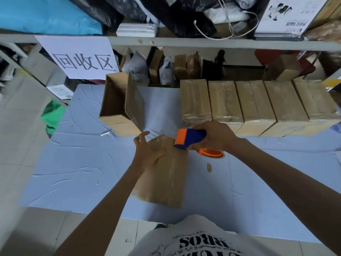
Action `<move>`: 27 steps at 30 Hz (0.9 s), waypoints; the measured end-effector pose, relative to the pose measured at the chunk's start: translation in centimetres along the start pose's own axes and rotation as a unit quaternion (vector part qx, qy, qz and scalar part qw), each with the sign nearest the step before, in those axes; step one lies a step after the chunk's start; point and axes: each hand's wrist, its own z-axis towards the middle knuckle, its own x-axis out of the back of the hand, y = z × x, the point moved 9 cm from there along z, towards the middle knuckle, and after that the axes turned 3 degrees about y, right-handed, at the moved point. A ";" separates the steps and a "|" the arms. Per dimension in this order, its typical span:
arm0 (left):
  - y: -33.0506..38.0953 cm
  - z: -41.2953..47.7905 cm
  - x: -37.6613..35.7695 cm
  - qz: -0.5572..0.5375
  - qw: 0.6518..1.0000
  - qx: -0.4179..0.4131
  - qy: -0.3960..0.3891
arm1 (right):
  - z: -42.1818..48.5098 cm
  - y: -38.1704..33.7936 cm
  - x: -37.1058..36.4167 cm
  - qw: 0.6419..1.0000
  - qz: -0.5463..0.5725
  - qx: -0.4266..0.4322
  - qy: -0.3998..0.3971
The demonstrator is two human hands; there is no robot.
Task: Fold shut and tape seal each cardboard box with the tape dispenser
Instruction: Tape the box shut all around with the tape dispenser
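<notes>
**Here, tape meets cardboard at the packing table**

A person at the near edge of the blue-covered worktop (83, 163) works on a closed cardboard box (166, 182) lying in the middle of it, one end close to that near edge. The left hand (147, 154) rests palm-down on the box's top, fingers spread and loose, gripping nothing. The right hand (214, 137) is wrapped tightly round the blue-and-orange tape dispenser (188, 138), whose front end touches the far end of the box; clear tape shines along the lid. Toward the far left corner an open box (118, 106) stands with one flap raised. Along the far edge, running to the right corner, a row of taped boxes (258, 104) sits side by side, touching. A small tan scrap (209, 167) lies just right of the box in hand. Behind the worktop, a white paper sign (81, 58) with large characters hangs from a grey shelf rail (184, 41), and a green cloth (52, 115) lies off the left edge
</notes>
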 end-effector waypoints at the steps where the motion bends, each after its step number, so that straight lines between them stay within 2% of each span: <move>1: 0.2 0.2 0.9 0.009 1.000 -0.016 -0.002 | 0.4 -0.7 0.0 1.000 0.001 0.000 0.002; 5: 1.4 -0.6 2.9 0.028 0.995 -0.096 0.012 | 1.8 -3.5 -0.6 1.000 -0.011 -0.019 0.008; 9: 2.9 -2.7 0.8 0.238 0.960 -0.132 0.063 | 2.8 -5.4 -1.1 1.000 -0.013 -0.008 0.014; 12: 1.8 -2.2 0.4 0.329 0.933 -0.124 0.081 | 3.2 -5.6 -1.1 1.000 -0.009 -0.017 0.012; 14: 1.3 -1.9 0.8 0.318 0.935 -0.128 0.093 | 3.1 -5.6 -1.2 1.000 0.007 -0.021 0.013; 20: 1.5 -1.9 1.1 0.289 0.949 -0.119 0.048 | 0.9 -2.7 -1.5 0.997 0.057 -0.048 0.002; 27: 2.1 -2.1 1.3 0.274 0.951 -0.122 0.072 | -3.0 1.6 -1.7 0.995 0.065 -0.080 -0.007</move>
